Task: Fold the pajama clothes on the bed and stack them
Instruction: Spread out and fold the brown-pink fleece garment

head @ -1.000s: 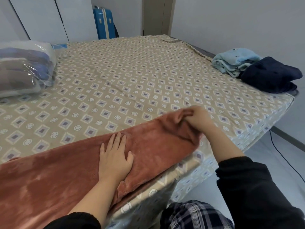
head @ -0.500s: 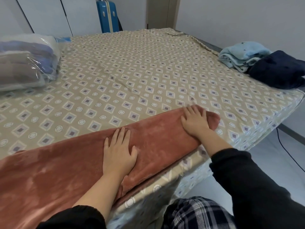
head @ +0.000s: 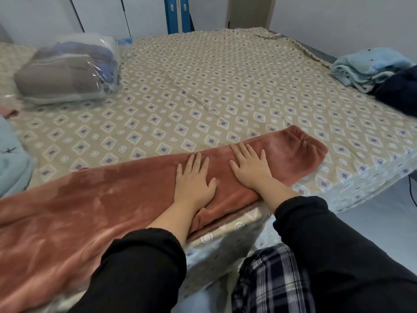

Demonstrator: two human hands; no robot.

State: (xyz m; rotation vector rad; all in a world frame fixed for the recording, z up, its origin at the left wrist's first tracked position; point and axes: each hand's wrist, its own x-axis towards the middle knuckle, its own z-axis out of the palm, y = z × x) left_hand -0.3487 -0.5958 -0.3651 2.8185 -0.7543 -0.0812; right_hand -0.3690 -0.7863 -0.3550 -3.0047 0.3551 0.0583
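Note:
A long rust-brown fleece pajama garment [head: 94, 206] lies stretched along the near edge of the bed [head: 203, 82], its cuffed end at the right. My left hand [head: 194, 179] presses flat on its middle with fingers spread. Just to the right, my right hand [head: 250, 166] also lies flat on the cloth, short of the cuff. A folded light-blue garment [head: 370, 66] and a folded navy garment [head: 399, 91] sit side by side at the bed's far right edge.
A clear plastic bag of folded bedding [head: 70, 68] rests at the bed's back left. Another light-blue fleece piece [head: 11, 159] lies at the left edge. A blue suitcase [head: 177, 13] stands against the far wall. Floor shows at the right.
My right hand let go of the cuffed end, laid it flat, then slid left along the cloth toward my left hand. The left hand stayed pressed in place. The view shifted.

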